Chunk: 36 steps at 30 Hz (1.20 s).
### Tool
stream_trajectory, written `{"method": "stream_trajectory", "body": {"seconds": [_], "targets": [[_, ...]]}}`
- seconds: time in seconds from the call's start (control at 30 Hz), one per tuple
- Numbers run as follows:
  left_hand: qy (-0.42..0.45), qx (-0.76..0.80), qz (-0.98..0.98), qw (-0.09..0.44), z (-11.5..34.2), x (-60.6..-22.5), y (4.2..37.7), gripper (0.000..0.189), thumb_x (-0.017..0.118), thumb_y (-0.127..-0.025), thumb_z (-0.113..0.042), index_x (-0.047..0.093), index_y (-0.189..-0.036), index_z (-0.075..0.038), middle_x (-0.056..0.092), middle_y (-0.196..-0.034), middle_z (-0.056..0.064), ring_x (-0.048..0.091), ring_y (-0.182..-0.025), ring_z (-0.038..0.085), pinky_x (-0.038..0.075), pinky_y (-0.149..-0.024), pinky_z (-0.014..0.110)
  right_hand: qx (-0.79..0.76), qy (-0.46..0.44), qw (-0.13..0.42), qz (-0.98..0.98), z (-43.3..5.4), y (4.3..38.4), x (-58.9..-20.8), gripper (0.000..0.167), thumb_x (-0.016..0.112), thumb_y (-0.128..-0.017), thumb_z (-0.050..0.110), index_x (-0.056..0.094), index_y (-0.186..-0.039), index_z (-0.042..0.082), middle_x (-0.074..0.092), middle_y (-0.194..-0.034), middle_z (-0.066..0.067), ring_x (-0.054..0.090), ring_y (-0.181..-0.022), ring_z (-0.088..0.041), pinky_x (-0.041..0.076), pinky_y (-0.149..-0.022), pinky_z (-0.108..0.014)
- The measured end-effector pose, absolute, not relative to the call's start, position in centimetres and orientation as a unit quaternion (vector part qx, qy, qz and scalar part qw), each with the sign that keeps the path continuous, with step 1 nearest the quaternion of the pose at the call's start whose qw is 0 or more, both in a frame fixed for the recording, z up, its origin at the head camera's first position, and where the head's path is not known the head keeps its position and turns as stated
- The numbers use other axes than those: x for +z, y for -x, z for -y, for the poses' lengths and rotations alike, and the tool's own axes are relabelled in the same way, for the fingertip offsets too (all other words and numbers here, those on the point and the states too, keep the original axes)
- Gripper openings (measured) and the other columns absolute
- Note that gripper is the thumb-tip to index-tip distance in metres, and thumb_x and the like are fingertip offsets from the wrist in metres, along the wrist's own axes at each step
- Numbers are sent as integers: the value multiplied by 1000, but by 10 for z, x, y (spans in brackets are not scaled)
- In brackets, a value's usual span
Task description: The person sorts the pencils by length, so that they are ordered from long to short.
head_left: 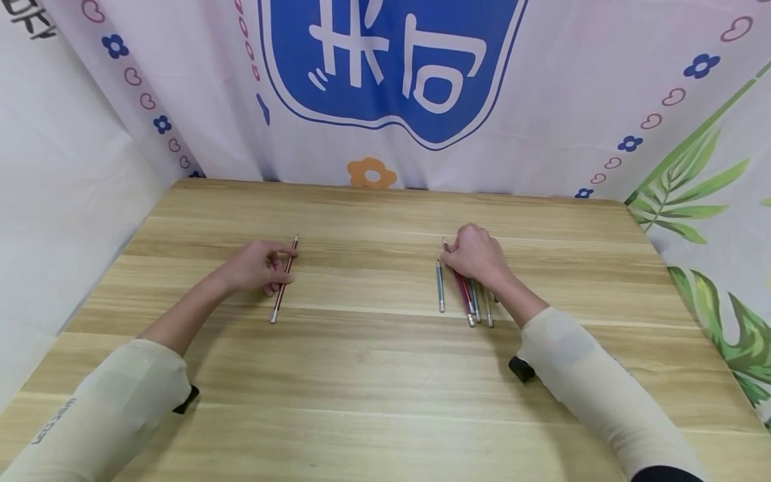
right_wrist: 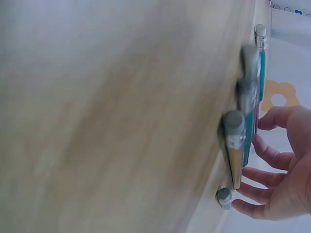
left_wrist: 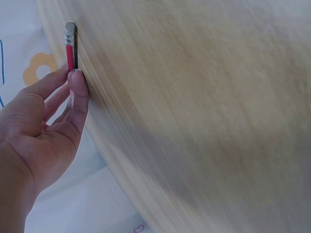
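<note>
In the head view, my left hand (head_left: 258,269) is at a red pencil (head_left: 281,292) lying slantwise on the left side of the wooden table. The left wrist view shows the thumb and fingertips pinching this pencil (left_wrist: 70,56), its white eraser end sticking out. On the right, my right hand (head_left: 480,256) bends over a loose bunch of pencils, its fingertips touching them. Among them are a red pencil (head_left: 465,293), teal ones and a yellowish pencil (right_wrist: 235,162). A short teal pencil (head_left: 440,288) lies just left of the bunch. The hand hides their far ends in the head view.
A wooden table (head_left: 361,395) stretches under both arms. Behind its far edge hangs a white curtain (head_left: 572,100) with a blue emblem (head_left: 391,67). Leaf-patterned cloth (head_left: 723,221) hangs at the right side. Each sleeve has a dark device near the wrist.
</note>
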State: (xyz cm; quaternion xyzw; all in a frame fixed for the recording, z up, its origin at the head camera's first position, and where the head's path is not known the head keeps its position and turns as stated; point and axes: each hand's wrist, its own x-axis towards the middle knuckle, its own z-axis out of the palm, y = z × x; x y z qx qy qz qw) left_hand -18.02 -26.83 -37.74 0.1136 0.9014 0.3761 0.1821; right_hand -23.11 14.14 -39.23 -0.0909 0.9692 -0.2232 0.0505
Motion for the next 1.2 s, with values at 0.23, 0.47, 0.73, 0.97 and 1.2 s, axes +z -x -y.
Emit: {"method": "stream_trajectory", "body": {"seconds": [0.23,0.47,0.73,0.97,1.2], "targets": [[-118,380,-899,183,268,-377,180,55,74,-94,2,50,-141,15,60,-84,15,64,-60,20,62,-55,34,-220,64,63,-971,-138,231,-391,39,69,-87,24,51,-54,13,56,-88,-12,51,-63,-20,45,-52,-31],[-117,381,-898,186,268,-377,180,55,74,-94,1,50,-141,15,61,-84,15,64,-60,20,62,-55,34,-215,61,44,-974,-137,230,-391,38,72,-84,22,54,-54,9,59,-97,-17,54,-70,-25,49,-51,-32],[-114,382,-898,185,268,-378,180,55,74,-93,1,51,-141,15,61,-85,15,64,-60,20,62,-54,34,-198,69,30,-977,-137,232,-389,42,72,-85,25,52,-51,9,58,-93,-17,54,-71,-26,50,-52,-32],[-111,388,-896,184,268,-378,181,53,74,-93,3,52,-140,14,60,-85,15,64,-60,20,62,-55,33,-253,54,48,-965,-140,230,-381,46,70,-90,26,51,-48,15,48,-51,2,42,-42,-10,35,-39,-23],[-112,391,-895,183,268,-378,181,54,74,-93,3,52,-140,15,61,-84,15,64,-60,20,62,-54,33,-301,47,61,-950,-143,224,-371,39,73,-90,28,62,-56,12,49,-50,7,42,-48,-9,33,-45,-25]]}}
